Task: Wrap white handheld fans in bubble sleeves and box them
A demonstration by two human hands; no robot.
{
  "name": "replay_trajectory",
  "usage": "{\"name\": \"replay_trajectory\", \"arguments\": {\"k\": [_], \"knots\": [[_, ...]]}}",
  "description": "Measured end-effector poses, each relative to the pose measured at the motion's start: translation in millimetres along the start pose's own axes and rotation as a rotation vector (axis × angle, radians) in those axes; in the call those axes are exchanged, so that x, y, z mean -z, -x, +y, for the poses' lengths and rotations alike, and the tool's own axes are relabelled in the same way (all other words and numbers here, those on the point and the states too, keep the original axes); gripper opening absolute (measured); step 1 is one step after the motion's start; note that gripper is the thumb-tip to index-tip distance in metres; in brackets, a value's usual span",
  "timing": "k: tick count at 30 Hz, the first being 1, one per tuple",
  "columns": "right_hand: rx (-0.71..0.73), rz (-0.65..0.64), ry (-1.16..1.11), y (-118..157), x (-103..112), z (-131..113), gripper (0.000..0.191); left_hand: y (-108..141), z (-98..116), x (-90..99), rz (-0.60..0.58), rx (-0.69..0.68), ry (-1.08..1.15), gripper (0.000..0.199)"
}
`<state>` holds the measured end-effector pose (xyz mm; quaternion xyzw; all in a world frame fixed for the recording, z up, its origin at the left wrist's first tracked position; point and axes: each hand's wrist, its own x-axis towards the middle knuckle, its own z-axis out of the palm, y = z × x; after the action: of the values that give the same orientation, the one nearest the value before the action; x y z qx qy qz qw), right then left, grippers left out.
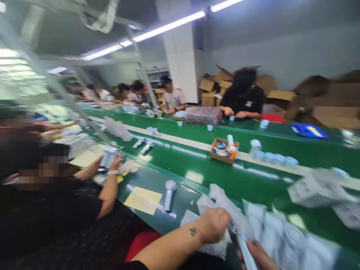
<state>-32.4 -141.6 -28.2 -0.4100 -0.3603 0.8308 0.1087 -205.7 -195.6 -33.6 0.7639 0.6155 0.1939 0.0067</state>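
Note:
My left hand [215, 225] is closed at the edge of a whitish translucent bag [232, 212], seemingly gripping it. Below and to the right, my right hand [260, 255] wraps round a light-blue handle [246, 253], which looks like part of a small handheld fan. The handle's upper end meets the bag; blur hides whether it is inside. Several bagged light-blue pieces [295, 238] lie to the right. Left of my hands, a light-blue handheld fan [169, 197] with a round head lies on the bench beside a yellow sheet [143, 200].
A green conveyor [182, 165] runs past the bench. On it are a small carton [223, 152] of mixed parts, a row of light-blue cups [274, 158] and white bags [312, 191]. A co-worker [56, 202] sits close on my left; others work across the belt.

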Motion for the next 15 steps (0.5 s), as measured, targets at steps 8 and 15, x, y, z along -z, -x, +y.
{"name": "replay_trajectory", "arguments": {"k": [8,15], "knots": [[0.066,0.182,-0.167,37,-26,-22,0.079,15,28,29.4,0.225,-0.169,0.194,0.017],[0.094,0.245,-0.219,39,-31,-23,0.078,-7,27,30.5,0.037,0.145,0.381,0.022]]}}
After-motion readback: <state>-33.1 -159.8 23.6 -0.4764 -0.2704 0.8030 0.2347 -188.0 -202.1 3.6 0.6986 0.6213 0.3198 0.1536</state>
